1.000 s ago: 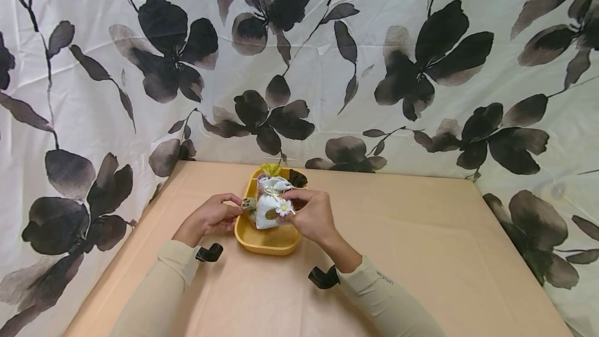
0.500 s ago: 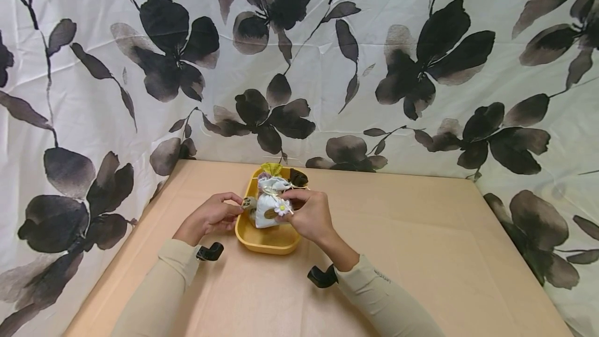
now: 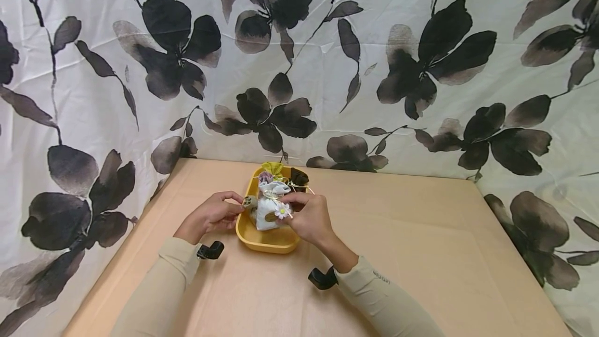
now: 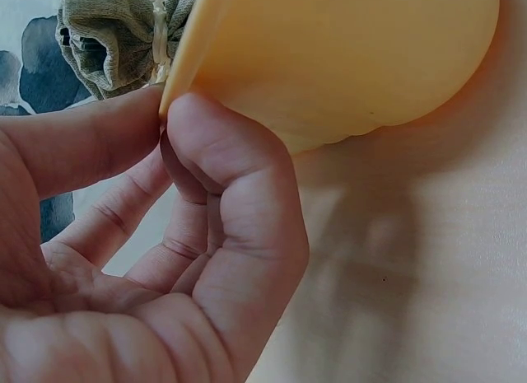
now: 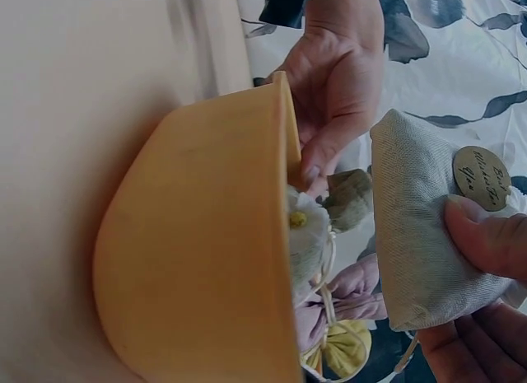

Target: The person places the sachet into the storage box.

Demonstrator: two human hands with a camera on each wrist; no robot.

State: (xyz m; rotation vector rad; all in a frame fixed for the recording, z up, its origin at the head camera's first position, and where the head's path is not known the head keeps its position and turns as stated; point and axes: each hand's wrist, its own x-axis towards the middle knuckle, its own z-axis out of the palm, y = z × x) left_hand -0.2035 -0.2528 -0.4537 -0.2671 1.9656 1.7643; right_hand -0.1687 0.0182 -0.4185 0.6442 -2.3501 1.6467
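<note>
My right hand (image 3: pixel 312 217) grips a white drawstring pouch (image 3: pixel 268 212) by its side, over the yellow tray (image 3: pixel 269 247). A daisy (image 3: pixel 283 211) and a round tag (image 5: pixel 482 178) decorate the pouch. In the right wrist view, the pouch is lifted apart from the tray's rim, with the thumb on its face and fingers underneath. My left hand (image 3: pixel 214 216) pinches the tray's left rim between thumb and index finger, as the left wrist view shows. Right by those fingertips, a grey-green pouch (image 4: pixel 115 37) pokes up over the rim.
More pouches fill the tray's far part: a yellow one (image 3: pixel 272 169), a purple one (image 3: pixel 265 177) and a dark brown one (image 3: pixel 298 178). The tray stands on a light tan table (image 3: pixel 402 254). Behind it hangs a floral cloth (image 3: pixel 346 82).
The white pouch has dipped slightly toward me, baring more of the purple pouch behind it. The left hand keeps its pinch on the tray's rim.
</note>
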